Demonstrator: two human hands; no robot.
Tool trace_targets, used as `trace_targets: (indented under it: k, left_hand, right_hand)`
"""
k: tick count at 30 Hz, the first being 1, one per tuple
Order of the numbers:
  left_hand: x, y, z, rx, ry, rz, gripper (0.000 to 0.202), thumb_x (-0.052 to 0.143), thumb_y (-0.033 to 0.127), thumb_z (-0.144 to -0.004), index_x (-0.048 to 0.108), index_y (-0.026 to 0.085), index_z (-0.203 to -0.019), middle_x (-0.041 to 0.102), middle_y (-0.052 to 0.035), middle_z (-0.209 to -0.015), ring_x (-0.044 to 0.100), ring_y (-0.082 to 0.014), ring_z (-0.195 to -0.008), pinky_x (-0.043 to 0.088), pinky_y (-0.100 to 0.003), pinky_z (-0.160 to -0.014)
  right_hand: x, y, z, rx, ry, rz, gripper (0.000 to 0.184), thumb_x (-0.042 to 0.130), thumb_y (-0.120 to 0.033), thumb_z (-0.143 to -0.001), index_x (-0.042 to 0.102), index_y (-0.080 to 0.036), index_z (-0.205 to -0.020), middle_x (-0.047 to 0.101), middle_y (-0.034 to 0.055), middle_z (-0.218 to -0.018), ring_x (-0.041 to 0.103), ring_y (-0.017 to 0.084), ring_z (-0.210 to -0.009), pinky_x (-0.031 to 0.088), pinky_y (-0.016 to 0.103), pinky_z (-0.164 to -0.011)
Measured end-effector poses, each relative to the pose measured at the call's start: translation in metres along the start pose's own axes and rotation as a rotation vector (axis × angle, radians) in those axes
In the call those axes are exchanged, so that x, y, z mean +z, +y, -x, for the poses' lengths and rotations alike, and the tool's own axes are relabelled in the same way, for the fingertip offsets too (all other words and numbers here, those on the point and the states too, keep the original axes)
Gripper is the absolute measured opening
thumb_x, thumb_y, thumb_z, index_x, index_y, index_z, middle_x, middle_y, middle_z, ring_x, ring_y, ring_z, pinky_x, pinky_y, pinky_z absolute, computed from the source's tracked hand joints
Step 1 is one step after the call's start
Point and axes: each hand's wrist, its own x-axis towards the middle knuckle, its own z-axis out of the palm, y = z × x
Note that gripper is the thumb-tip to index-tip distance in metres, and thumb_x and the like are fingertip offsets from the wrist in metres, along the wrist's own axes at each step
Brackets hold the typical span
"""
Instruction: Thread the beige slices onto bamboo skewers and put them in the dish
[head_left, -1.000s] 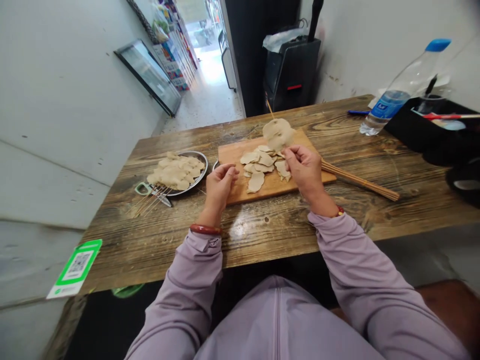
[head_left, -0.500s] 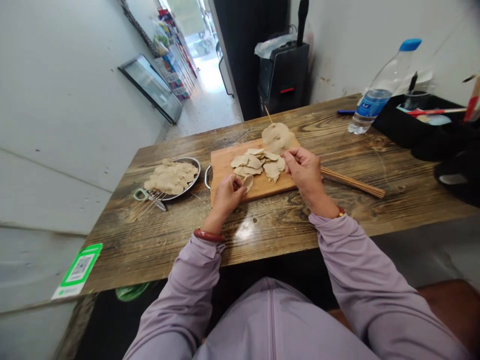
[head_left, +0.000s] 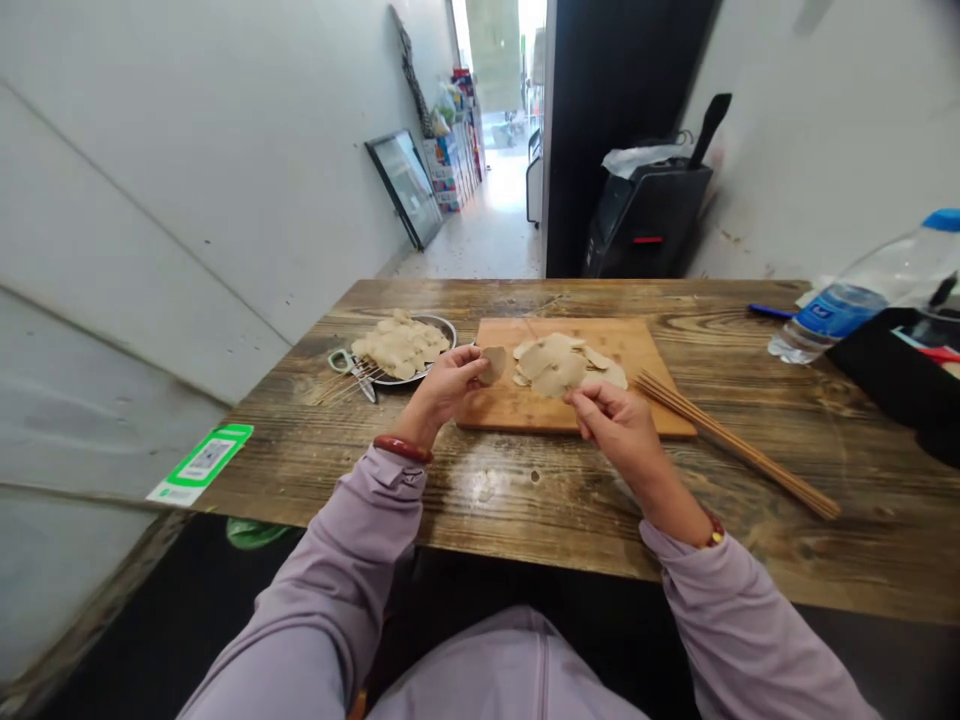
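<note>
Pinched in the fingers of my left hand (head_left: 444, 388) is a small thin beige slice (head_left: 493, 366), held up over the left part of a wooden cutting board (head_left: 499, 415). My right hand (head_left: 619, 425) is closed at the near end of a skewer of beige slices (head_left: 553, 367), mostly covered by the broad slices on it. Behind and under them, a pile of loose slices (head_left: 613, 374) lies on the board and is partly hidden. A bundle of bamboo skewers (head_left: 742, 447) rests with one end on the board's right side.
On the left, a metal plate (head_left: 450, 330) bears a heap of skewered slices (head_left: 397, 345), beside a green-handled cutting tool (head_left: 341, 361). A water bottle (head_left: 829, 312), a blue pen (head_left: 772, 311) and a black box (head_left: 874, 352) stand or lie at right. A QR-code card (head_left: 204, 462) lies front left.
My left hand has lifted its slice off the board. The skewer in my right hand has tipped and now covers much of the pile. My view has turned, shifting the scene.
</note>
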Motion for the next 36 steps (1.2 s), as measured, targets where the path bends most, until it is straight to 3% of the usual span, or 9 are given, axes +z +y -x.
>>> trace_targets:
  k: [6, 11, 17, 22, 36]
  left_hand:
    - [-0.007, -0.013, 0.003, -0.029, 0.076, 0.053, 0.043, 0.091, 0.030, -0.060, 0.067, 0.014, -0.092, 0.072, -0.0025, -0.077, 0.064, -0.0110, -0.053, 0.032, -0.016, -0.040]
    - [-0.016, -0.010, 0.006, -0.002, 0.062, 0.087, 0.045, 0.091, 0.022, -0.058, 0.074, 0.014, -0.098, 0.074, -0.0046, -0.082, 0.064, -0.0110, -0.062, 0.036, -0.017, -0.047]
    - [-0.017, -0.005, 0.007, 0.056, 0.054, 0.084, 0.031, 0.089, 0.024, -0.061, 0.074, 0.012, -0.086, 0.069, -0.0021, -0.070, 0.058, -0.0090, -0.058, 0.032, -0.019, -0.048]
    - [-0.015, -0.002, 0.008, 0.088, 0.061, 0.058, 0.023, 0.084, 0.022, -0.065, 0.075, 0.013, -0.084, 0.068, -0.0010, -0.071, 0.054, -0.0082, -0.059, 0.040, -0.021, -0.053]
    - [-0.013, 0.000, 0.008, 0.115, 0.092, 0.023, 0.017, 0.072, 0.011, -0.069, 0.065, 0.013, -0.084, 0.068, -0.0001, -0.075, 0.058, -0.0088, -0.065, 0.047, -0.021, -0.062]
  right_hand:
    - [0.010, -0.001, 0.010, 0.094, -0.129, 0.118, 0.029, 0.063, -0.046, -0.087, 0.063, -0.020, -0.075, 0.051, -0.0057, -0.049, 0.042, 0.009, -0.043, 0.032, 0.023, -0.045]
    - [0.011, 0.003, 0.014, 0.131, -0.182, 0.195, 0.026, 0.064, -0.043, -0.088, 0.067, -0.019, -0.079, 0.052, -0.0050, -0.051, 0.045, 0.010, -0.046, 0.035, 0.023, -0.047]
    - [0.011, 0.009, 0.018, 0.172, -0.225, 0.260, 0.028, 0.063, -0.044, -0.092, 0.070, -0.018, -0.084, 0.054, -0.0040, -0.053, 0.047, 0.011, -0.047, 0.034, 0.024, -0.048]
    - [0.011, 0.011, 0.019, 0.157, -0.218, 0.306, 0.028, 0.064, -0.045, -0.092, 0.071, -0.019, -0.083, 0.055, -0.0027, -0.057, 0.047, 0.012, -0.050, 0.035, 0.026, -0.049]
    - [0.011, 0.014, 0.019, 0.124, -0.220, 0.340, 0.030, 0.064, -0.047, -0.092, 0.073, -0.020, -0.083, 0.056, -0.0023, -0.056, 0.047, 0.012, -0.050, 0.036, 0.026, -0.049]
